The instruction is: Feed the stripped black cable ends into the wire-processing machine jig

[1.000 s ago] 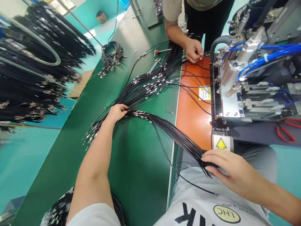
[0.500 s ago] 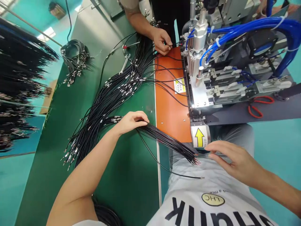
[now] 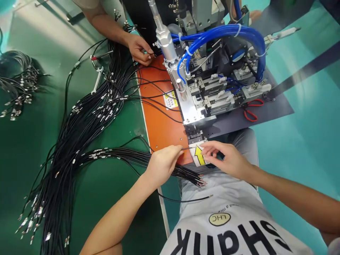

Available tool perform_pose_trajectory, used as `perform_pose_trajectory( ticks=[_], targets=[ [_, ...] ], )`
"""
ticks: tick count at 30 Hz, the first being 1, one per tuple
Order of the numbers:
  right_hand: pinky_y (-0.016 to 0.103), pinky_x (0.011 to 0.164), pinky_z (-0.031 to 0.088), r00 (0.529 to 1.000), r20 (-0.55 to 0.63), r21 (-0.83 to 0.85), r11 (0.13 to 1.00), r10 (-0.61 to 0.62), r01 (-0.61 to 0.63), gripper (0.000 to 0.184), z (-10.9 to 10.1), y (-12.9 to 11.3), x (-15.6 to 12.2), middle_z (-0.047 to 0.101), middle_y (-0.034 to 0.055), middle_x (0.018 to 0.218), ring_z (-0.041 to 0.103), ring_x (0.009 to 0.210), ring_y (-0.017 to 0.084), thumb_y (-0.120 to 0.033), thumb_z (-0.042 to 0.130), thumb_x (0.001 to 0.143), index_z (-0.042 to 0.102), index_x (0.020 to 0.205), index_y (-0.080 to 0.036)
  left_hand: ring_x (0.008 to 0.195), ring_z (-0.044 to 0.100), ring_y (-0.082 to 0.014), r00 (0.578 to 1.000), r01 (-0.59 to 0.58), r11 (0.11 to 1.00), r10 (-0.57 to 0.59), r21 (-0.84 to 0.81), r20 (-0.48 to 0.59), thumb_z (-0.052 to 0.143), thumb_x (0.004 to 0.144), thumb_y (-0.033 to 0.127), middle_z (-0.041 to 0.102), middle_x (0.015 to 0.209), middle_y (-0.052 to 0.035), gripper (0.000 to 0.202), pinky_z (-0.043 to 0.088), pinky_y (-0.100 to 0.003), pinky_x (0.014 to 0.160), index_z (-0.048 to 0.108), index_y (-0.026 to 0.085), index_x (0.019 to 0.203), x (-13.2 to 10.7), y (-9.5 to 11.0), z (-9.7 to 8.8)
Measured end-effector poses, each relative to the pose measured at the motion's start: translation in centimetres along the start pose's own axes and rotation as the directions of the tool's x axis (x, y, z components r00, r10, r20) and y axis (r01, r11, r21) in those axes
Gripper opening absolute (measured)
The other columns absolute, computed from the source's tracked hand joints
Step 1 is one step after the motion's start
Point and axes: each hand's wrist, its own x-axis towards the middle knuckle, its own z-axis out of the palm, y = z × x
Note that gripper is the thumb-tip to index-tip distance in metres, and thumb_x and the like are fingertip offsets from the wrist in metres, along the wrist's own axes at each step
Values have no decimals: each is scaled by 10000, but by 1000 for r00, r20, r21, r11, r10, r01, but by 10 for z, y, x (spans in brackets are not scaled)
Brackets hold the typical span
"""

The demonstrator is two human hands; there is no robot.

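left hand pinches 1 black cable, likely light and bendy, best held near its tip; can't tell if right hand grips.

Looks bright; glares white on the plate, shines pale on the table at upper left, shows cables rather sharply, stretches toward edges.

A thin black cable was held up on the right, its short visible end pointing right. Just nearer, a bundle of black cables stretched from left to right, with white tags around its left part and reddish wire tips at its right end. Nearer still, one loose cable curved rightward, apart from the bundle's tips.
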Motion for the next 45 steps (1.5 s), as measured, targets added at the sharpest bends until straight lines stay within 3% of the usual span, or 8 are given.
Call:
perform_pose_trajectory(
  ticks=[5,10,20,30,35,39,42,45],
  targets=[
    [286,718,525,989,-150,53,998,-8,16,414,9,-4,18,720,19,994,659,789,144,-242,762,806,643,1202,-229,846,671,-154,992,123,987,-124,-106,-3,483,993,209,714,999,-65,194,513,-268,757,604,174,1142,-7,-3,-2],
    [266,668,498,990,-138,121,993,-1,18,53,9,-9,30,723,-10,801,629,702,127,-221,682,872,731,889,-212,831,620,-165,995,100,989,-96,-108,42,498,982,224,680,943,-59,172,495,-309,776,583,184,1126,14,18,0],
    [279,727,527,978,-92,320,935,189,-151,246,-10,0,19,740,24,915,654,780,147,-289,759,816,721,1046,-212,693,585,-96,992,-1,950,-38,-311,-119,545,950,134,668,878,-20,157,481,-221,664,596,194,1086,37,23,14],
    [232,654,522,965,38,612,757,258,-227,146,-7,5,35,684,-25,746,623,663,105,-272,809,763,719,848,-193,667,631,-96,982,83,916,-141,-391,-123,560,947,165,681,865,-16,137,510,-204,639,625,188,1065,33,26,17],
    [246,638,526,957,30,600,761,289,-248,159,-3,3,33,675,-22,715,612,634,108,-290,812,752,710,810,-183,680,634,-104,980,74,930,-134,-359,-147,546,956,177,688,877,-26,148,508,-215,642,615,189,1087,30,25,20],
    [248,660,535,962,-9,527,819,273,-227,165,-14,2,33,687,-15,731,634,663,117,-291,815,751,718,830,-183,694,588,-128,991,-28,956,-13,-293,-136,506,959,137,661,816,-37,196,477,-258,669,608,183,1120,30,22,20],
    [245,615,526,956,126,511,809,264,-290,192,-20,3,36,685,-6,711,619,624,113,-326,808,762,721,825,-167,701,571,-128,993,-53,919,8,-391,-115,492,965,146,645,801,-36,188,465,-261,668,620,185,1097,31,20,20],
    [200,483,442,930,266,569,737,254,-365,214,-15,4,38,661,-23,668,520,494,64,-345,800,772,706,807,-156,658,563,-101,992,51,787,-114,-615,-63,490,982,193,617,763,-15,151,468,-228,636,632,185,1034,32,20,20]
  ],
)
